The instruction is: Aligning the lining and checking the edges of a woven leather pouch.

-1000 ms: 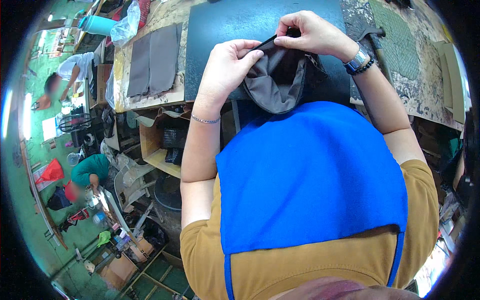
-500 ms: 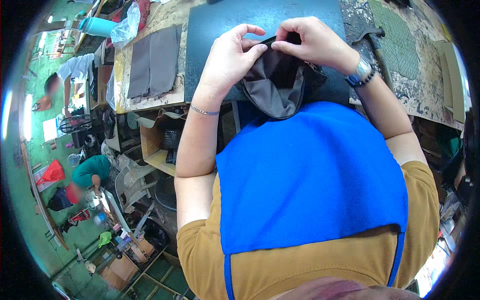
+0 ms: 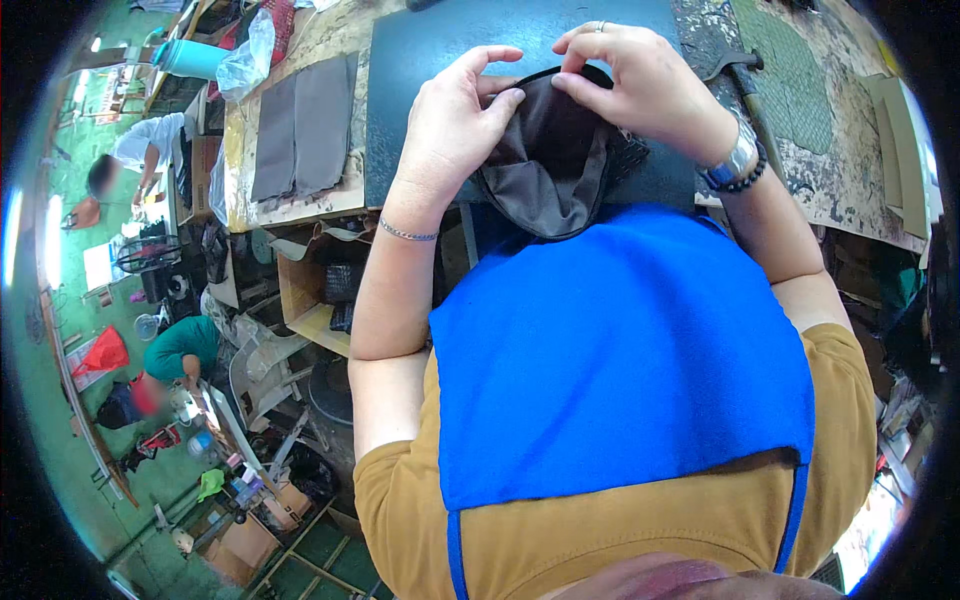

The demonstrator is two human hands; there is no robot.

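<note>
A dark brown bag [image 3: 548, 185] with a fabric lining faces me, its mouth spread wide. It hangs over the near edge of a black work mat [image 3: 430, 45], against my blue apron. With thumb and fingers my left hand [image 3: 455, 120] pinches the far left part of the bag's rim. My right hand [image 3: 635, 85], a ring on one finger, grips the same rim a little to the right, thumb inside the mouth. Some fingertips of both hands are hidden behind the rim.
Two dark fabric pieces [image 3: 303, 128] lie left of the mat. A hammer [image 3: 748, 95] and a green textured sheet [image 3: 785, 80] are on the right. At far left stand a turquoise bottle [image 3: 190, 58] and a plastic bag [image 3: 250, 60]. Two people work farther left.
My right hand has shifted slightly up and right along the rim, away from my left hand, and its fingers have lifted. The bag's mouth is spread wider; my left hand stays nearly in place.
</note>
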